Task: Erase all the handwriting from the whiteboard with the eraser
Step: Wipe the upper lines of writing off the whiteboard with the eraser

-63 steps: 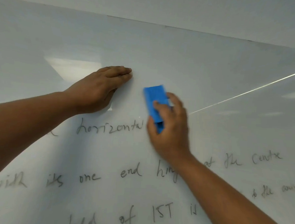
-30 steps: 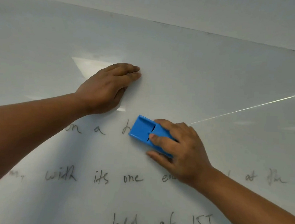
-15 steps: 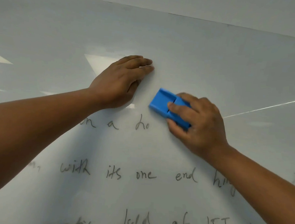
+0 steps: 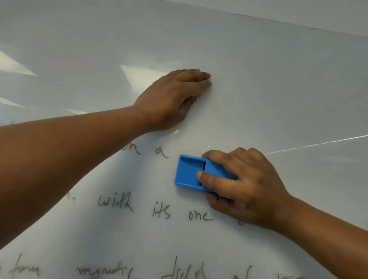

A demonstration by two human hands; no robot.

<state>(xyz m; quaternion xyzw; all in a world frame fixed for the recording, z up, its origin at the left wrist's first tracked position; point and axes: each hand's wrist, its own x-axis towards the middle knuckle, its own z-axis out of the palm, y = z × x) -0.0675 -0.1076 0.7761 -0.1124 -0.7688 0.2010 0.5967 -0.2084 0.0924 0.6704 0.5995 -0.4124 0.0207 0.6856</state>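
- Your left hand [image 4: 174,96] lies flat at mid-frame, fingers straight and together, pointing right; its bare forearm stretches in from the left edge.
- Your right hand [image 4: 242,190] sits lower right of centre, fingers curled in a grip, forearm entering from the lower right corner.

The eraser [image 4: 190,173] is bright blue, the whiteboard [image 4: 265,79] pale grey-white, its handwriting [image 4: 159,210] dark grey.

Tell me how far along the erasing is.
Done: the whiteboard above the hands is bare. In hand: the right hand presses the blue eraser beside "on a"; the left hand rests flat. Left: "with its one" and the line below.
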